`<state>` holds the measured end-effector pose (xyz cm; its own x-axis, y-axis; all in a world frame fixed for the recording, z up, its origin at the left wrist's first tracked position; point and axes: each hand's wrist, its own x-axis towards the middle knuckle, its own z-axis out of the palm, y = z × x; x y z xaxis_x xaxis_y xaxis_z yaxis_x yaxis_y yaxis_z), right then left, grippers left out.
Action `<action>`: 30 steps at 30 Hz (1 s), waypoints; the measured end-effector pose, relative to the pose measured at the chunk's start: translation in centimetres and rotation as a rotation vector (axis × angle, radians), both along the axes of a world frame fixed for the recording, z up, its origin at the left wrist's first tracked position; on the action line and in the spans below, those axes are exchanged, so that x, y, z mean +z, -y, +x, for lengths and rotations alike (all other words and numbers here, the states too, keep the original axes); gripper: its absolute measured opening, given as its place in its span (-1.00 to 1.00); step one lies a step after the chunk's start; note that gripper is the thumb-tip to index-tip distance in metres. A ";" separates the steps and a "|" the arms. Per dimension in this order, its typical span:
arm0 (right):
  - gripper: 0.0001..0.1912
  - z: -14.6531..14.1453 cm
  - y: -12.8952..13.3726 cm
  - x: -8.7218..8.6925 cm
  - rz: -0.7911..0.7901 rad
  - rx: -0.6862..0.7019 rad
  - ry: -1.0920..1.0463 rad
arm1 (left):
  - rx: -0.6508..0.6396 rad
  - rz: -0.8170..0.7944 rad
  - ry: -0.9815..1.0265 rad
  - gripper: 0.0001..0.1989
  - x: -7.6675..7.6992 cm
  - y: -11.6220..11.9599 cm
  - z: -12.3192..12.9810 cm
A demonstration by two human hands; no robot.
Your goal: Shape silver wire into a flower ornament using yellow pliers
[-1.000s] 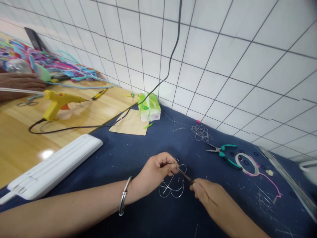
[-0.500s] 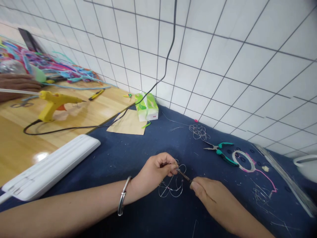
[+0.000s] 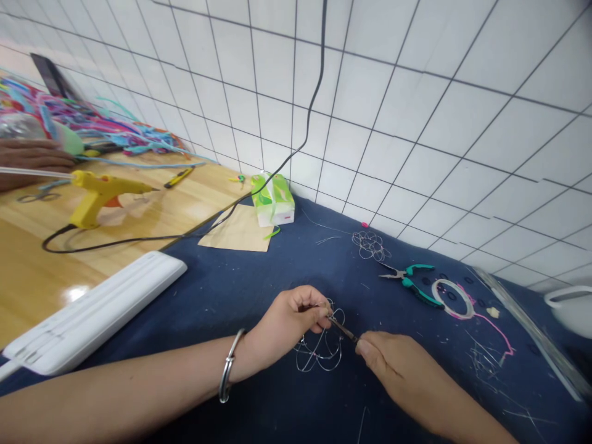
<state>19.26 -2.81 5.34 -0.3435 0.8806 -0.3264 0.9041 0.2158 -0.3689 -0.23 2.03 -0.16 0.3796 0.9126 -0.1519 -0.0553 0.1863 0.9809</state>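
Note:
A silver wire frame bent into looping petals (image 3: 329,369) hangs beneath my left hand (image 3: 287,320). Thumb and forefinger of that hand pinch the wire near its top, and the other fingers curl in. My right hand (image 3: 400,373) is wrapped around what look like slim-nosed pliers (image 3: 343,330); their handles are hidden in my palm. The dark jaw tips meet the wire right beside my left fingertips. Whether the jaws are closed on the wire is too small to tell.
Teal-handled pliers (image 3: 411,280), a wire flower (image 3: 371,245) and a white ring spool (image 3: 435,290) lie to the right. Wire offcuts (image 3: 485,361) are scattered nearby. Leftward are a white power strip (image 3: 99,308), a yellow glue gun (image 3: 92,196), a tissue pack (image 3: 272,200) and another person's hand (image 3: 34,161).
The wire petals have tilted and shifted slightly beneath my left hand. Both hands keep nearly the same place and grip.

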 end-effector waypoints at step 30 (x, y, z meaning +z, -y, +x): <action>-0.48 0.6 -0.1 -1.9 -0.530 -0.276 -0.601 | -0.246 0.057 0.108 -0.89 -0.1 -0.6 -0.9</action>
<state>19.86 -2.66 3.43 -0.3857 0.7402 -0.5507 0.5167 -0.3212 -0.7936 -1.15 2.64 -0.30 0.6022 0.7968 -0.0498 -0.1199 0.1520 0.9811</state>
